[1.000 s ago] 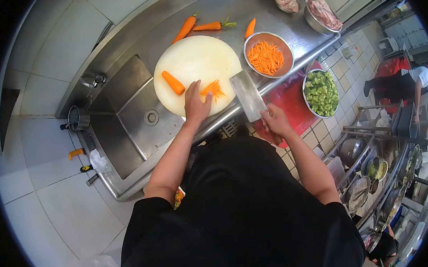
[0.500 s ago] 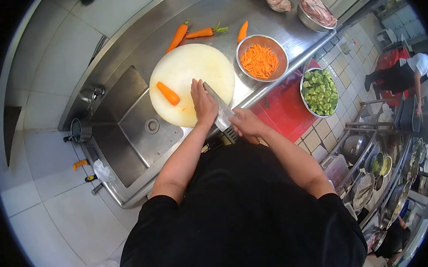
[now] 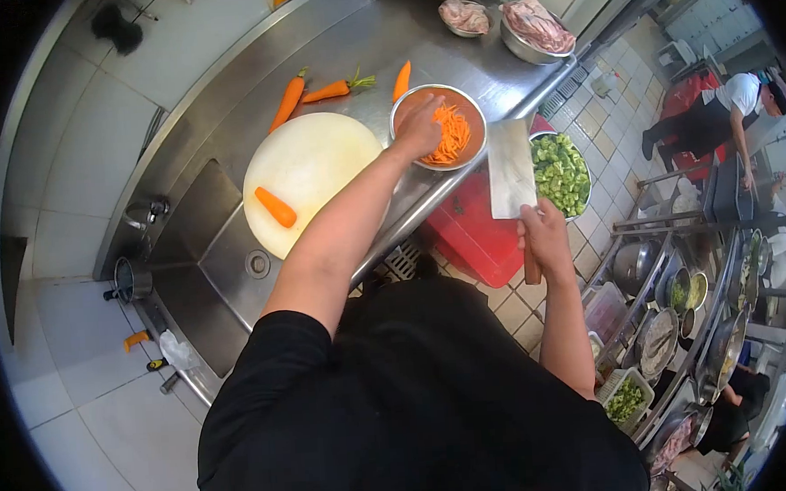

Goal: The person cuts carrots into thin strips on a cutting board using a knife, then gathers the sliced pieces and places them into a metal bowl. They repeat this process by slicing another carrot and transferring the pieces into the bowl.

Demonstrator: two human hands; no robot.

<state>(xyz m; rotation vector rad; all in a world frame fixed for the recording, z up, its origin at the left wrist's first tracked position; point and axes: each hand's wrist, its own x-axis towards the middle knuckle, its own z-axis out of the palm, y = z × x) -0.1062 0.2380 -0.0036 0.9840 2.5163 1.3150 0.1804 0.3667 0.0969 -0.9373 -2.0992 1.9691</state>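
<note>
My left hand (image 3: 418,130) reaches into the steel bowl (image 3: 481,136) of carrot strips (image 3: 451,136), its fingers stretched out along the left side of the pile. My right hand (image 3: 545,236) grips a cleaver (image 3: 512,173) by its wooden handle. The broad blade points up and away from me, beyond the counter edge and partly in front of the broccoli. On the round white cutting board (image 3: 317,156) lies a peeled carrot piece (image 3: 275,207). Behind the board rest an orange carrot (image 3: 289,102), a carrot with green tops (image 3: 327,91) and a carrot piece (image 3: 402,80).
A bowl of cut broccoli (image 3: 561,173) stands low beyond the counter edge, near a red plastic surface (image 3: 477,232). Bowls of raw meat (image 3: 537,26) sit at the far counter end. A sink (image 3: 192,225) is at left. Another person (image 3: 724,112) works at far right, near shelves of pans.
My left hand has gone from beside the blade over the board into the carrot bowl. My right hand has carried the cleaver rightwards, off the board. The view has shifted slightly.
</note>
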